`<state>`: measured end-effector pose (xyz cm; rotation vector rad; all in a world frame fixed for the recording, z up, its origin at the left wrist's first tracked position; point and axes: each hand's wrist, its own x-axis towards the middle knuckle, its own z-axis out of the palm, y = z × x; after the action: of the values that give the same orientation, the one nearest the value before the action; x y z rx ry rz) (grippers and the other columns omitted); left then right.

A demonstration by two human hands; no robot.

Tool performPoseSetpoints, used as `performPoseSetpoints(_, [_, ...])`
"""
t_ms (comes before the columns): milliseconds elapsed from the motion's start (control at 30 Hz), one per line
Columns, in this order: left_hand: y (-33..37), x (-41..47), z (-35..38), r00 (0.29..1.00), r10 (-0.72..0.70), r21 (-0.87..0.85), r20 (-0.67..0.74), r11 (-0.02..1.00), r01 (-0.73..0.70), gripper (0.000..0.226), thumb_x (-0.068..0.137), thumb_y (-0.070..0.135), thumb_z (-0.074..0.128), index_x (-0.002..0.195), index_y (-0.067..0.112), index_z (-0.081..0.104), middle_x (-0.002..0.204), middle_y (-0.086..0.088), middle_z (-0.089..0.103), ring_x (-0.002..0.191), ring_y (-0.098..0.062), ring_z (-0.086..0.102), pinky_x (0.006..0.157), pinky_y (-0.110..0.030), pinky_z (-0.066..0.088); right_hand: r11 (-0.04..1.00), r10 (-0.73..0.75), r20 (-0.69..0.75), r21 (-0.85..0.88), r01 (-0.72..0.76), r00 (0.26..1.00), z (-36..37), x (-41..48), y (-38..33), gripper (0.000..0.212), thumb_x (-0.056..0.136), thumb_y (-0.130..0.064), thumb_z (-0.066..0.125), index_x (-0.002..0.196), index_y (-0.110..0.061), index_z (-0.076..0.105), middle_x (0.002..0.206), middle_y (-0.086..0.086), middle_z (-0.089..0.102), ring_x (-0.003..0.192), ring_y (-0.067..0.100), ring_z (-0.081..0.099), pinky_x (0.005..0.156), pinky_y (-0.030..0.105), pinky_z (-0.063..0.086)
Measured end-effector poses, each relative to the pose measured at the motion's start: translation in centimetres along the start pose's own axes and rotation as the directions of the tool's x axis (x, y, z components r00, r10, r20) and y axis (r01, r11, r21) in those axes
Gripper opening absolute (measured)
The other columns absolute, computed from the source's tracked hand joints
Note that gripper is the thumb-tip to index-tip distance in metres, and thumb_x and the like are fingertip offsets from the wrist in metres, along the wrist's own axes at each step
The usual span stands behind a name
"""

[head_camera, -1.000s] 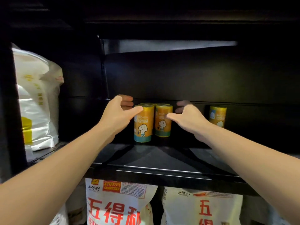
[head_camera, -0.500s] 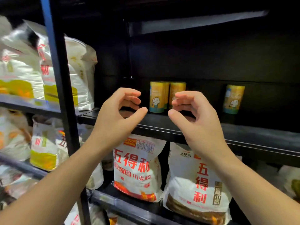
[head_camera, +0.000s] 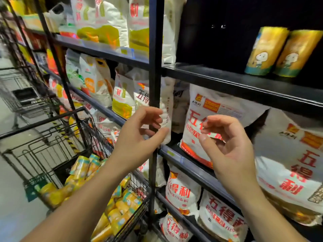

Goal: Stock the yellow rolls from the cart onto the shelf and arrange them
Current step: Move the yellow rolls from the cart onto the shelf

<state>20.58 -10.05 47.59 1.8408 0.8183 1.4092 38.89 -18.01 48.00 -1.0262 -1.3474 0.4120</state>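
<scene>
Two yellow rolls [head_camera: 281,53] with a cartoon figure stand upright side by side on the black shelf [head_camera: 244,84] at the upper right. The black wire cart [head_camera: 70,137] at the lower left holds several more yellow rolls [head_camera: 120,206] lying in a heap. My left hand [head_camera: 139,133] and my right hand [head_camera: 229,145] hover empty in mid-air in front of the shelving, below the black shelf and above the cart. Both have loosely curled fingers and hold nothing.
A black upright post [head_camera: 154,84] of the shelving runs between my hands and the shelves. White flour bags [head_camera: 206,123] with red lettering fill the lower shelves. More bags [head_camera: 104,23] sit on the upper left shelf. A second cart [head_camera: 22,96] stands farther down the aisle.
My view has swung left and down, so the cart is now in sight. Both hands have come away from the rolls on the shelf and dropped lower, still empty.
</scene>
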Motion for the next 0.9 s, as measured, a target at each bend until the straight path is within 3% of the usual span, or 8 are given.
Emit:
performPoseSetpoints(167, [-5.9, -2.9, -5.4, 0.984, -0.17, 0.033, -0.062, 0.985, 0.172, 0.031, 0.079, 0.022, 0.07, 0.109, 0.022, 0.063, 0.095, 0.002, 0.065, 0.089, -0.011, 0.063, 0.07, -0.019, 0.049, 0.99, 0.106, 0.111, 0.079, -0.116, 0.988, 7.2, -1.4, 3.9, 0.026, 0.085, -0.008, 0.069, 0.105, -0.021, 0.059, 0.099, -0.007, 0.064, 0.094, 0.01, 0.063, 0.079, 0.017, 0.052])
performPoseSetpoints(333, [-13.1, -6.0, -10.7, 0.941, -0.323, 0.124, -0.104, 0.934, 0.335, 0.029, 0.078, 0.026, 0.071, 0.106, 0.027, 0.062, 0.093, 0.001, 0.065, 0.089, -0.014, 0.062, 0.07, -0.026, 0.054, 0.951, 0.277, 0.17, 0.096, -0.295, 0.946, 14.5, -3.3, 8.9, 0.025, 0.08, -0.019, 0.068, 0.103, -0.028, 0.061, 0.093, -0.005, 0.063, 0.085, 0.008, 0.062, 0.071, 0.015, 0.049])
performPoseSetpoints(500, [-20.3, -9.6, -15.2, 0.861, -0.483, 0.219, -0.16, 0.833, 0.508, 0.029, 0.084, 0.013, 0.075, 0.107, 0.023, 0.062, 0.092, -0.001, 0.064, 0.085, -0.012, 0.061, 0.067, -0.022, 0.051, 0.91, 0.382, 0.251, 0.064, -0.409, 0.889, 19.9, -5.1, 13.4, 0.027, 0.088, 0.0, 0.068, 0.105, -0.02, 0.061, 0.093, 0.0, 0.063, 0.078, 0.005, 0.059, 0.068, 0.014, 0.048])
performPoseSetpoints(600, [-23.9, -11.6, -17.4, 0.791, -0.587, 0.244, -0.173, 0.753, 0.612, 0.028, 0.084, 0.017, 0.075, 0.107, 0.02, 0.06, 0.09, -0.003, 0.062, 0.079, -0.009, 0.059, 0.064, -0.015, 0.047, 0.887, 0.445, 0.3, -0.022, -0.461, 0.844, 22.4, -5.9, 16.1, 0.027, 0.088, -0.001, 0.068, 0.106, -0.02, 0.06, 0.094, 0.002, 0.062, 0.079, 0.007, 0.06, 0.07, 0.016, 0.05])
performPoseSetpoints(700, [-27.1, -13.4, -18.8, 0.707, -0.685, 0.221, -0.177, 0.672, 0.707, 0.031, 0.079, 0.026, 0.075, 0.104, 0.015, 0.061, 0.086, -0.009, 0.061, 0.073, -0.011, 0.055, 0.066, -0.024, 0.046, 0.846, 0.522, 0.348, -0.095, -0.525, 0.779, 24.8, -6.7, 19.7, 0.031, 0.088, 0.003, 0.065, 0.103, -0.024, 0.06, 0.094, 0.005, 0.059, 0.076, 0.009, 0.056, 0.065, 0.016, 0.047])
performPoseSetpoints(767, [-29.1, -14.4, -19.3, 0.649, -0.738, 0.238, -0.185, 0.607, 0.758, 0.03, 0.081, 0.023, 0.075, 0.105, 0.013, 0.06, 0.086, -0.006, 0.059, 0.073, -0.013, 0.054, 0.06, -0.02, 0.047, 0.828, 0.554, 0.381, -0.159, -0.538, 0.74, 26.0, -7.4, 22.2, 0.035, 0.087, 0.0, 0.066, 0.102, -0.031, 0.061, 0.094, 0.004, 0.058, 0.079, 0.009, 0.055, 0.066, 0.018, 0.046])
performPoseSetpoints(833, [-30.8, -15.4, -19.4, 0.584, -0.789, 0.234, -0.189, 0.542, 0.807, 0.027, 0.085, 0.018, 0.074, 0.106, 0.013, 0.057, 0.086, -0.004, 0.055, 0.074, -0.015, 0.053, 0.054, -0.016, 0.045, 0.813, 0.58, 0.427, -0.254, -0.524, 0.694, 26.9, -8.1, 24.5, 0.033, 0.087, -0.002, 0.067, 0.106, -0.028, 0.061, 0.093, 0.002, 0.058, 0.081, 0.012, 0.056, 0.07, 0.022, 0.046])
performPoseSetpoints(900, [-32.5, -16.5, -19.5, 0.536, -0.824, 0.273, -0.184, 0.481, 0.833, 0.027, 0.086, 0.021, 0.072, 0.106, 0.014, 0.055, 0.088, -0.003, 0.055, 0.075, -0.015, 0.053, 0.059, -0.019, 0.043, 0.778, 0.628, 0.455, -0.338, -0.53, 0.632, 28.0, -8.5, 26.4, 0.03, 0.087, -0.003, 0.067, 0.108, -0.023, 0.06, 0.09, -0.001, 0.057, 0.079, 0.012, 0.054, 0.07, 0.025, 0.045])
